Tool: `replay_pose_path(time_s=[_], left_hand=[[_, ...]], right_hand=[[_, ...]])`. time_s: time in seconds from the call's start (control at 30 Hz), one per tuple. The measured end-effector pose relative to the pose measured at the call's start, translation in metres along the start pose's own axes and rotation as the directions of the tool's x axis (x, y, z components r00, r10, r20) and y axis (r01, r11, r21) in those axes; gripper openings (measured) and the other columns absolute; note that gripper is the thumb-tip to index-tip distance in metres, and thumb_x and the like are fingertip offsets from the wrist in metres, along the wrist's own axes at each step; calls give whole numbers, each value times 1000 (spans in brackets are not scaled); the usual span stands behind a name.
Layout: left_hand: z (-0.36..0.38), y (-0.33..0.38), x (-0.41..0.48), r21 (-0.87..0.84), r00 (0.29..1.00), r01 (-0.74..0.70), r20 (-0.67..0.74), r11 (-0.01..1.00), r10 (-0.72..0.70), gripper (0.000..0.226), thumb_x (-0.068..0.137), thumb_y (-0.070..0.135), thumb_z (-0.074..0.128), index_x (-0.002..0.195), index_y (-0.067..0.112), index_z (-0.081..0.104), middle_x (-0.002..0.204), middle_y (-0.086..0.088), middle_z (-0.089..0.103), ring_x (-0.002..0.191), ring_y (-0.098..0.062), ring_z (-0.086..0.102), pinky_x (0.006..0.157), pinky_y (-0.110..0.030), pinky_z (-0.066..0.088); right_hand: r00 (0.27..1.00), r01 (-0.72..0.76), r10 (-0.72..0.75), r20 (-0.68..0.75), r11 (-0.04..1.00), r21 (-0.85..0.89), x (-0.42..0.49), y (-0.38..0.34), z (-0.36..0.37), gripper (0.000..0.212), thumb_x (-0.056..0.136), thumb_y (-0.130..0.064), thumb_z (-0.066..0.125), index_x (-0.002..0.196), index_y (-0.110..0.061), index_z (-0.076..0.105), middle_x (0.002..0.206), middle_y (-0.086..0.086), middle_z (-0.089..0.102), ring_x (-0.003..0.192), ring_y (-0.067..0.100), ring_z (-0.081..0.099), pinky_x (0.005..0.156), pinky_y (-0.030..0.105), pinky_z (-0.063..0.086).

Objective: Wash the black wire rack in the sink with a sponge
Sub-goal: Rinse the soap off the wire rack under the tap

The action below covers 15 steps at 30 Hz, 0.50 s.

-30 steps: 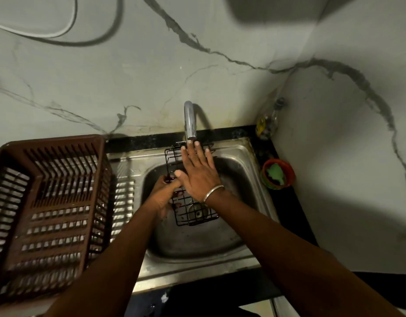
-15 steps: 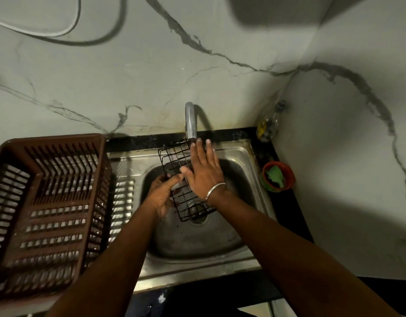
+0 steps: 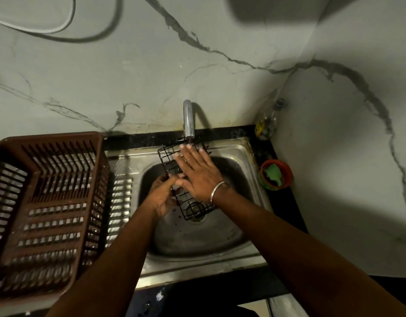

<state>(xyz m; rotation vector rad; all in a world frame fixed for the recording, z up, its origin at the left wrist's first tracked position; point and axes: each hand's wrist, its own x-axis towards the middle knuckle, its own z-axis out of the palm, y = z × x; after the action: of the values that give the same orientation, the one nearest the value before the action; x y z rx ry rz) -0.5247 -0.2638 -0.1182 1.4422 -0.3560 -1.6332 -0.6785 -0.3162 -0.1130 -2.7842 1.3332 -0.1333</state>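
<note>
The black wire rack (image 3: 169,157) is held tilted over the steel sink (image 3: 238,152), its far end under the tap (image 3: 188,120). My left hand (image 3: 162,195) grips the rack's left edge near the middle. My right hand (image 3: 197,172) lies flat on top of the rack with straight fingers, the fingertips under the spout, a metal bangle on the wrist. A green sponge (image 3: 273,172) sits in a small orange bowl (image 3: 286,170) on the counter to the right of the sink. Neither hand holds the sponge.
A brown plastic dish basket (image 3: 46,202) stands on the drainboard left of the sink. A clear bottle (image 3: 267,124) stands in the back right corner by the marble wall. The drain (image 3: 196,210) lies under the rack's near end.
The rack has been turned and lifted so that its far end points further left and up under the tap. My right hand slid along it toward the spout.
</note>
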Motion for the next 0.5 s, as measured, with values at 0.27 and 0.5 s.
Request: replay_pose_path(time_s=[0.27, 0.5], left_hand=[[-1, -3, 10, -85, 999, 6, -42, 996, -9, 35, 91, 17, 79, 120, 19, 59, 121, -8, 74, 105, -31, 68, 74, -50, 57], [0, -9, 14, -141, 999, -3, -33, 990, -2, 47, 92, 16, 78, 135, 12, 59, 128, -9, 71, 112, -34, 68, 85, -60, 59]], right_hand=[[985, -167, 169, -23, 984, 68, -11, 11, 0, 88, 102, -71, 15, 166, -16, -10, 172, 14, -21, 159, 33, -21, 130, 53, -5], [995, -100, 100, -22, 995, 5, -18, 12, 9, 90, 102, -73, 18, 167, -15, -4, 173, 15, -14, 160, 33, -16, 130, 54, 0]])
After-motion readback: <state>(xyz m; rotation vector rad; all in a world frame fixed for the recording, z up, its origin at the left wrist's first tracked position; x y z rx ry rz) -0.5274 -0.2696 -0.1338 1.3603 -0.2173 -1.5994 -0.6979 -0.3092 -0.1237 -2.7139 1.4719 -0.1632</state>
